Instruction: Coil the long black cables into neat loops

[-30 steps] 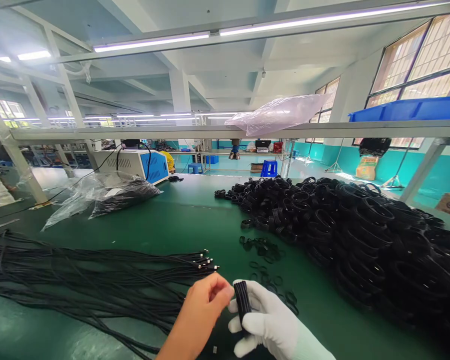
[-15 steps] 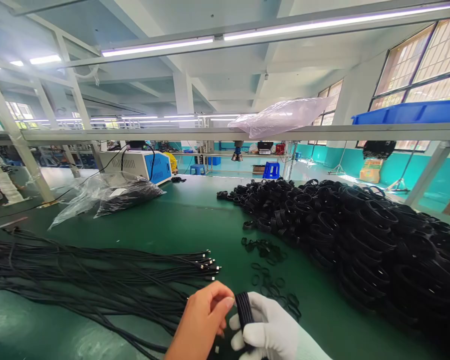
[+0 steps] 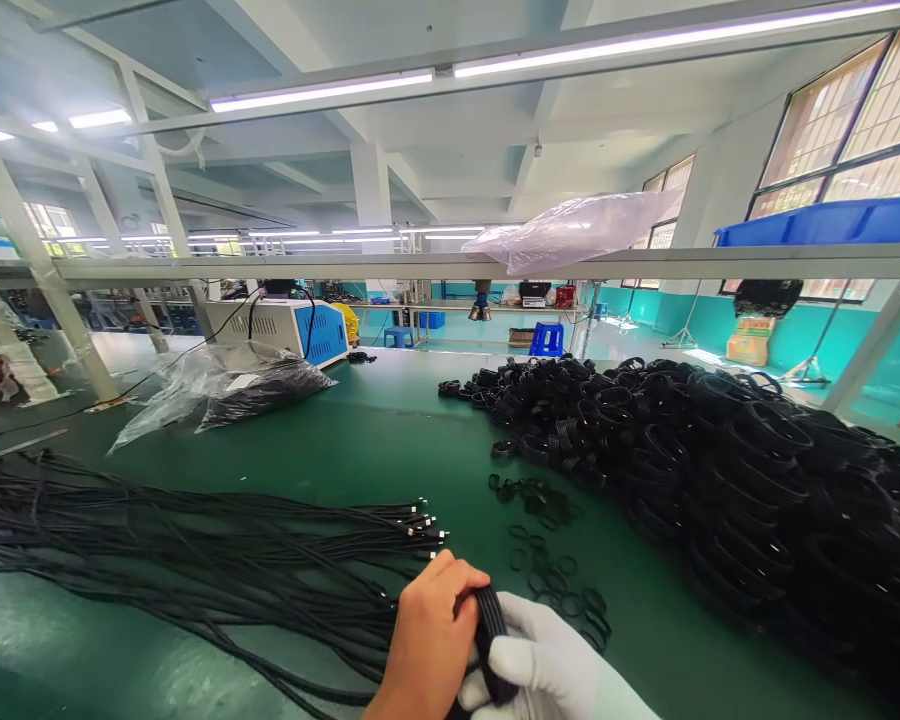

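Bare green table runs open down the middle, from the hands out to the far edge. Left side blocked by loose straight cables; right side by big pile of coiled cables. Small black rings scattered just ahead. Plastic bag far left.

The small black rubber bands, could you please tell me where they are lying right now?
In the head view, the small black rubber bands lie loose on the green table, right of centre, between the pile of coiled cables and the gloved right hand.
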Tool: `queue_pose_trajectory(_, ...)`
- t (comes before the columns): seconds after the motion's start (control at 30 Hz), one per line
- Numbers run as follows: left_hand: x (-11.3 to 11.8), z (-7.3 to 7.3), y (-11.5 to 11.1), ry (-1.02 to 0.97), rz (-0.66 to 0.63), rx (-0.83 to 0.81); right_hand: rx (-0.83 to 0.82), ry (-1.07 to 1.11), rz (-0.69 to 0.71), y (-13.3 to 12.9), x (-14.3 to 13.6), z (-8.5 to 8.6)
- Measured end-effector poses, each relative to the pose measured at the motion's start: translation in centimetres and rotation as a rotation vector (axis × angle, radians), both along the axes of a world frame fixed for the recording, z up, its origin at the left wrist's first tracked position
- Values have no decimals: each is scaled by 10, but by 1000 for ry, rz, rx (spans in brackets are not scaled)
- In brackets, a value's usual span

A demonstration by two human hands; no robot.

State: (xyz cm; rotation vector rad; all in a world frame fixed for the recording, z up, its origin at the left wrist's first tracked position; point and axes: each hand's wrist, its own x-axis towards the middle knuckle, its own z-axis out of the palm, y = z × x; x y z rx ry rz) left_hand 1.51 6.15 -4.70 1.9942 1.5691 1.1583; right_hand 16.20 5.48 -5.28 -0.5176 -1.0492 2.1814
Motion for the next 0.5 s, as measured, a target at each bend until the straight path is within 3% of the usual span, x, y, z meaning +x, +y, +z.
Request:
queue_pose_trajectory(0.2, 4, 25, 5, 142, 68, -175, -38, 134, -38, 10, 5, -16)
queue_pose_trajectory(0.33, -13, 38, -2, 48, 37, -192, -251, 279, 108, 13, 13, -20)
queue_pose_trajectory(0.43, -28, 27, -15, 80, 86, -171, -383, 281, 117, 10, 12, -17)
queue_pose_trajectory(0.5, -32, 12, -28, 170, 33, -229, -480, 172, 45, 8, 13, -5)
